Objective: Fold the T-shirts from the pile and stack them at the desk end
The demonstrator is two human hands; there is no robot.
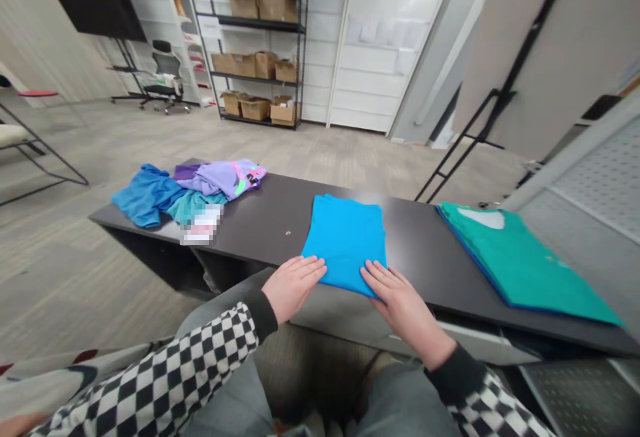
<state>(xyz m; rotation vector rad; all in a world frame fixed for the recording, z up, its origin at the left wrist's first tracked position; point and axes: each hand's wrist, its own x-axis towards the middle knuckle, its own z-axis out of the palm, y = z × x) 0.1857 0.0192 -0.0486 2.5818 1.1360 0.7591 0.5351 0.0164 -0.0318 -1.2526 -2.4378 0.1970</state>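
I am seated at a long, dark table (260,223) with a smooth matte top and a flat front edge, looking down over my own knees in grey trousers. The floor beyond it is pale wood-look planking.

On the table's right end lies a stack of folded garments (520,263), wide and flat: the top one is teal-green knit with a white patch inside the neckline, and a thin blue edge of another layer shows beneath it.

At the table's far left is a loose heap of clothes (180,190), soft and rumpled: mid-blue fabric, a teal piece, and a lilac one on top with pink and green markings. A blurred pale patch sits at the heap's front edge; nothing on it can be read.

Directly before me, at the near edge of the table, lies a folded bright blue shirt (345,237), a smooth jersey rectangle, narrower than the green stack and well apart from both other piles.

My left hand (293,283) rests flat, fingers together and stretched out, touching the shirt's near left corner. My right hand (397,297) lies flat too, fingers slightly spread, pressing on the shirt's near right corner. Both hands are open, gripping nothing, with a gap between them. My sleeves are black-and-white checked with black ribbed cuffs.

A tiny brownish speck (289,231) lies on the tabletop just left of the shirt.
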